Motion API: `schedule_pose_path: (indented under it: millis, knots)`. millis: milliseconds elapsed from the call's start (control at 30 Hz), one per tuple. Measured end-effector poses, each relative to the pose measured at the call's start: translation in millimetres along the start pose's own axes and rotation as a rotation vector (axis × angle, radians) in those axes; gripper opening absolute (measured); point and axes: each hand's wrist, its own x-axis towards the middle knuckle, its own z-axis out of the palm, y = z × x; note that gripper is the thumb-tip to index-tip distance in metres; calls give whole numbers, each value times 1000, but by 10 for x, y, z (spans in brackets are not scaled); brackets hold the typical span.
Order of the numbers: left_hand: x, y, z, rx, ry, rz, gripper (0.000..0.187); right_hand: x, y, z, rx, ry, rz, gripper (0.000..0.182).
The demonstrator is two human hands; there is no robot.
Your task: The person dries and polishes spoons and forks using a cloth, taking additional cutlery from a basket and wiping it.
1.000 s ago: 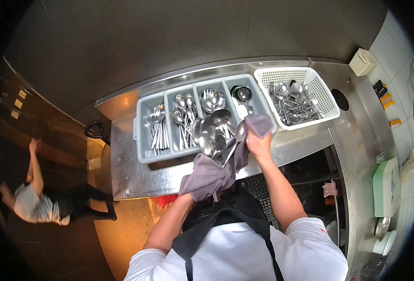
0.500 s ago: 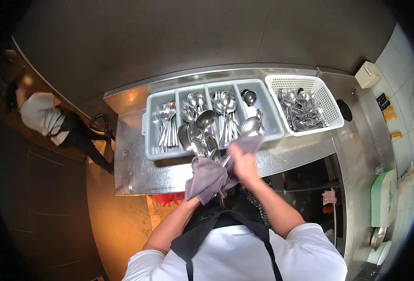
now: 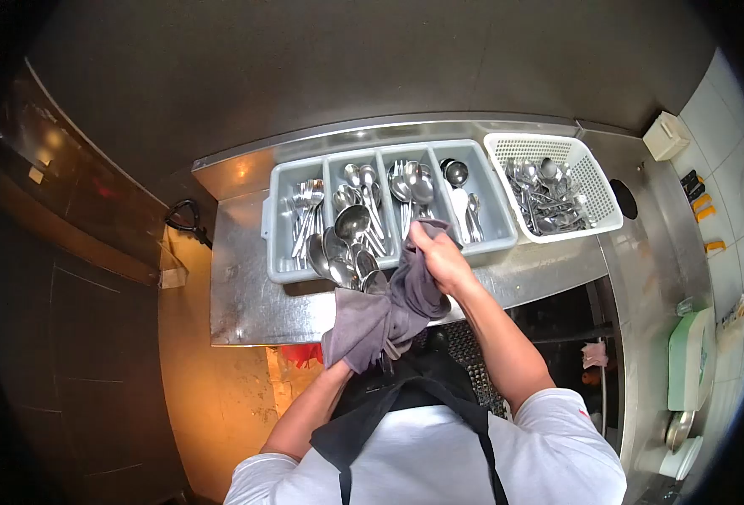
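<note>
A grey-purple cloth [image 3: 362, 324] drapes over my left hand [image 3: 357, 364], whose fingers are hidden beneath it. Several large serving spoons [image 3: 343, 271] fan out from the cloth at that hand, bowls pointing away from me over the front rim of the grey cutlery tray [image 3: 281, 276]. My right hand [image 3: 442, 259] is closed on another part of the cloth, bunched at the tray's front edge; whether a utensil is inside that fold I cannot make out. In the tray's compartments lie forks [image 3: 308, 198], smaller spoons [image 3: 364, 178], more large spoons [image 3: 421, 187] and dark round ladles [image 3: 454, 172].
A white perforated basket [image 3: 601, 220] of mixed cutlery stands right of the tray on the steel counter [image 3: 246, 295]. Yellow-handled tools [image 3: 704, 210] hang on the right wall, near a beige box [image 3: 666, 136]. A green-and-white container [image 3: 688, 362] sits farther down the right side.
My right hand has drawn slightly nearer the tray, with the cloth stretched between both hands. The large spoon bowl beyond it no longer shows there. The person at the left has left view.
</note>
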Motion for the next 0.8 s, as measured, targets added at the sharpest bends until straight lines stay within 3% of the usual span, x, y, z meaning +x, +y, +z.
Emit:
schedule_pose_path:
  millis: [133, 233, 300, 367, 433, 467, 500, 567, 667, 700, 767, 800]
  knots:
    - [-92, -32, -62, 2, 38, 7, 33, -358, 333, -41, 132, 58, -357, 31]
    - [-145, -72, -73, 8, 65, 0, 33, -549, 597, 36, 89, 5, -347, 29]
    - [-169, -88, -58, 9, 62, -4, 32, -472, 526, 228, -265, -88, -453, 25]
    - [-163, -85, -44, 11, 53, -2, 32, -208, 443, 428, -263, -31, -403, 25]
    - [-151, -68, -30, 23, 38, 7, 32, 298, 585, 238, 171, 231, -165, 25]
    - [-153, -62, -24, 26, 34, 12, 32, 494, 670, 57, 208, 286, -127, 25]
    - [-153, -52, -20, 35, 24, 19, 31, 332, 393, 139, 286, 335, -223, 25]
    - [-164, -66, 3, 55, 7, 27, 31, 220, 351, -54, 196, 272, -253, 28]
    - [-236, -55, -15, 139, -48, 45, 31, -318, 211, 15, -336, 530, -728, 32]
    - [-280, -39, -35, 185, -78, 52, 31, -405, 277, -153, -438, 537, -600, 32]
    - [-370, -8, -54, 279, -155, 64, 30, -401, 385, -292, -704, 572, -600, 29]
    - [-419, 1, -31, 325, -196, 75, 30, -379, 410, -244, -845, 525, -725, 27]
